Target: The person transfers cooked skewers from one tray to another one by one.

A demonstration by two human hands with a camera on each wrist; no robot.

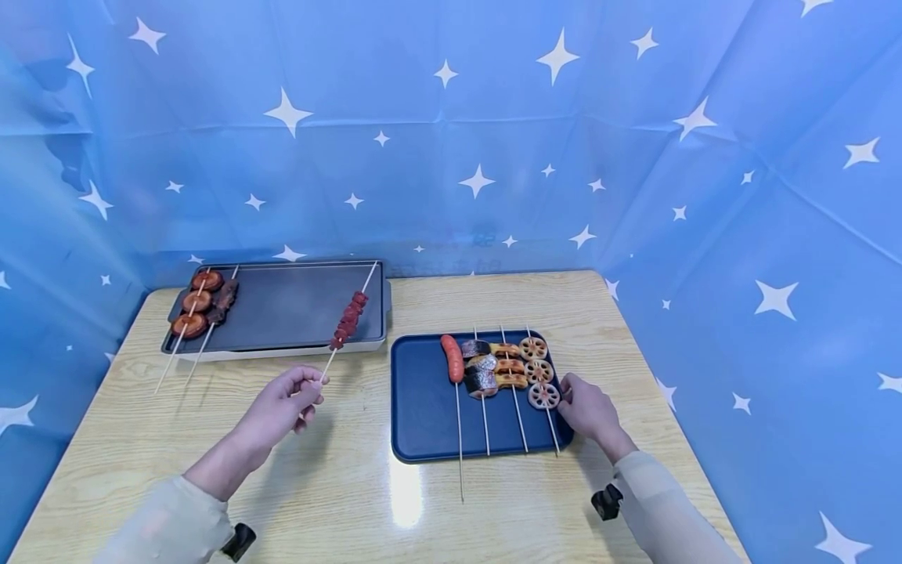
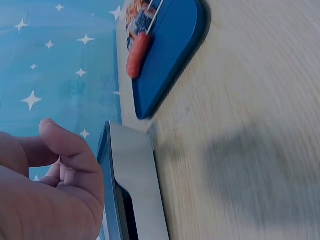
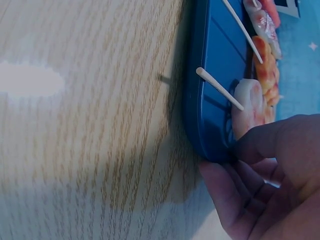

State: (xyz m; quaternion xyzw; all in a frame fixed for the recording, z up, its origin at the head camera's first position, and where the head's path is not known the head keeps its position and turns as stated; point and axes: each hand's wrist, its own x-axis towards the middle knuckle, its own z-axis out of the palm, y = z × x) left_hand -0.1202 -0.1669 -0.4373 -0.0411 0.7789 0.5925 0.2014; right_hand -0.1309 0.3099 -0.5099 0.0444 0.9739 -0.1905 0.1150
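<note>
My left hand (image 1: pixel 285 403) pinches the bare lower end of a red meat skewer (image 1: pixel 348 319), whose meat slants up over the right part of the dark grill plate (image 1: pixel 289 305). In the left wrist view the hand (image 2: pixel 65 180) is seen with its fingers curled; the skewer is hidden there. My right hand (image 1: pixel 593 409) grips the right edge of the blue tray (image 1: pixel 426 423), thumb over the rim (image 3: pixel 200 100) and fingers outside. On this tray lie a sausage skewer (image 1: pixel 453 360), a fish-like skewer (image 1: pixel 481 376), a browned yellow skewer (image 1: pixel 509 366) and a lotus root skewer (image 1: pixel 539 372).
A skewer of round brown slices (image 1: pixel 190 325) and a dark meat skewer (image 1: pixel 224 301) lie at the grill plate's left end, their sticks poking out over the front. The wooden table (image 1: pixel 338 486) backs onto a blue star-patterned curtain (image 1: pixel 395 157).
</note>
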